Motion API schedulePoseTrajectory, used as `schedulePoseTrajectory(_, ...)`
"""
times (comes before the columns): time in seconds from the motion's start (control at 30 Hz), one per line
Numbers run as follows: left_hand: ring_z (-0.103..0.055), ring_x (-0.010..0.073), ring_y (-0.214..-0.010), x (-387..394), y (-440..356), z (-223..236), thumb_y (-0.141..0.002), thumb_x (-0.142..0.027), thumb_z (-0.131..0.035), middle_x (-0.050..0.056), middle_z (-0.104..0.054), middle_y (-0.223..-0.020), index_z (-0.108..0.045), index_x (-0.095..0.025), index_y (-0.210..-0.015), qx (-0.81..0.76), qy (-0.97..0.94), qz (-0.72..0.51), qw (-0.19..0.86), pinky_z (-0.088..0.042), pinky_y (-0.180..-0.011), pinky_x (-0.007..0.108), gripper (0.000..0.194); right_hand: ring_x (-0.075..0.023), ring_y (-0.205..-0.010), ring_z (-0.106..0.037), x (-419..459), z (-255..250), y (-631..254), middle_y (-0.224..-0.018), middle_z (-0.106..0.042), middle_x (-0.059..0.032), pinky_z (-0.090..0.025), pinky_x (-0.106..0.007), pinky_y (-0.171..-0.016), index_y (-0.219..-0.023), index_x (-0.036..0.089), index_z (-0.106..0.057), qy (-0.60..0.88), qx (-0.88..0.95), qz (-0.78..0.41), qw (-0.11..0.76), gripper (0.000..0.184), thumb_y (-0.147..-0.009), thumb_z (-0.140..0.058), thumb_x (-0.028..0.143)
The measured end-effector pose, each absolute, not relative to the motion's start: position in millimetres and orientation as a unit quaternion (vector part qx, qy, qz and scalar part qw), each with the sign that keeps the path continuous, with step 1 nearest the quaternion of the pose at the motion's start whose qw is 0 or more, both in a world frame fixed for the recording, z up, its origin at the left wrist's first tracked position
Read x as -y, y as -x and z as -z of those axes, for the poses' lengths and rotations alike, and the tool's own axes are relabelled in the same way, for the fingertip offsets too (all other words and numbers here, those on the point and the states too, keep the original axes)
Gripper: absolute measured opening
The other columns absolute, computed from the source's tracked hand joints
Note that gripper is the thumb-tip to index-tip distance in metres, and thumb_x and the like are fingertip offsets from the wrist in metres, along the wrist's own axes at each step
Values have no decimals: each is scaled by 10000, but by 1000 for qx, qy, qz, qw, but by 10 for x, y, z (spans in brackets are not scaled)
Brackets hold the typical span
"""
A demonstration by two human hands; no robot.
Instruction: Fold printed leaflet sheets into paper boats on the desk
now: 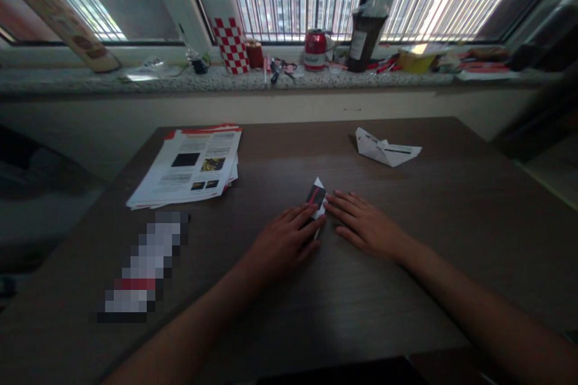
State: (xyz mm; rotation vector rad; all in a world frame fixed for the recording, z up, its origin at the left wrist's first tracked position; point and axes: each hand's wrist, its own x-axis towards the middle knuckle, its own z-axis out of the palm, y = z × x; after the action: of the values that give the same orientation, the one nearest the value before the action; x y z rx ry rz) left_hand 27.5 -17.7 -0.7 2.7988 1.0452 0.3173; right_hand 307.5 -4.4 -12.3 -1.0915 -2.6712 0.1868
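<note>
A small folded paper, dark with a red line and white edges, lies on the table with its pointed tip facing away from me. My left hand rests over its left and lower part, fingers stretched out and pressing down, so part of the paper is hidden. From the other side, my right hand lies palm down with fingers extended, its fingertips at the paper's right edge. Farther back on the right sits a folded paper boat, white with printed text.
A stack of printed sheets lies at the table's back left, with a pixelated oblong object in front of it. On the windowsill stand a checkered bottle, a red can and a dark drink cup. A dark edge shows at bottom centre.
</note>
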Motion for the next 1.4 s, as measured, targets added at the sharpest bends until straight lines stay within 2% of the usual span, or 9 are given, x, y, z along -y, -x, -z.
schedulePoseTrajectory(0.23, -476, 302, -1480, 169, -304, -39, -1072, -367, -537, 104, -494, -1620, -507, -247, -1543, -348, -925, -122, 95, -399, -1215, 506, 486, -259, -1557, -369, -14, 115, -3109, -1671, -434, -50, -302, -544, -1284, -1661, 309, -316, 372, 916, -93, 118, 588, -1101, -468, 405)
schedulePoseTrajectory(0.4, -533, 311, -1437, 139, -307, -28, -1026, -291, -583, 142, -561, -1558, -567, -191, -1476, -342, -923, -146, 104, -456, -1175, 510, 461, -272, -1500, -458, -64, 64, -3121, -1615, -520, -27, -361, -577, -1231, -1596, 367, -427, 376, 908, -120, 138, 500, -1099, -484, 378)
schedulePoseTrajectory(0.53, -589, 307, -1386, 118, -275, -59, -989, -216, -572, 152, -593, -1523, -591, -183, -1423, -344, -909, -179, 153, -506, -1131, 510, 436, -276, -1418, -541, -86, 47, -3116, -1511, -613, -74, -451, -546, -1146, -1529, 321, -510, 373, 898, -140, 185, 454, -1076, -539, 338)
schedulePoseTrajectory(0.67, -645, 282, -1314, 108, -229, -117, -1023, -202, -499, 124, -618, -1498, -544, -221, -1438, -339, -890, -207, 226, -543, -1084, 486, 418, -278, -1351, -587, -123, 69, -3101, -1477, -615, -102, -499, -499, -1094, -1443, 293, -590, 373, 887, -136, 236, 405, -1038, -611, 310)
schedulePoseTrajectory(0.83, -701, 246, -1206, 101, -205, -131, -1046, -193, -453, 106, -690, -1379, -511, -219, -1445, -336, -875, -217, 273, -574, -1019, 423, 404, -276, -1276, -643, -160, 64, -3077, -1352, -698, -79, -518, -490, -1044, -1211, 279, -690, 356, 881, -142, 276, 188, -1045, -602, 268)
schedulePoseTrajectory(1.0, -703, 235, -1214, 89, -197, -87, -1067, -240, -514, 80, -691, -1396, -551, -243, -1416, -350, -875, -226, 248, -568, -1027, 386, 351, -265, -1208, -677, -113, -9, -3073, -1251, -742, -73, -514, -472, -1034, -1177, 261, -647, 380, 859, -178, 294, 140, -1068, -562, 280)
schedulePoseTrajectory(1.23, -752, 177, -901, 71, -143, -116, -1001, -267, -694, 27, -784, -1048, -691, -217, -1144, -434, -804, -347, 211, -596, -820, 285, 151, -256, -964, -709, -12, -132, -3068, -1030, -740, -87, -565, -416, -870, -1072, 237, -645, 426, 822, -186, 329, 132, -1057, -541, 317)
schedulePoseTrajectory(1.4, -746, 160, -858, 94, -176, -141, -993, -240, -706, 23, -782, -991, -707, -204, -1088, -429, -791, -383, 208, -579, -781, 261, 102, -228, -950, -710, 54, -159, -3031, -1036, -740, -75, -560, -360, -827, -1102, 232, -644, 420, 803, -245, 345, 163, -1038, -595, 373)
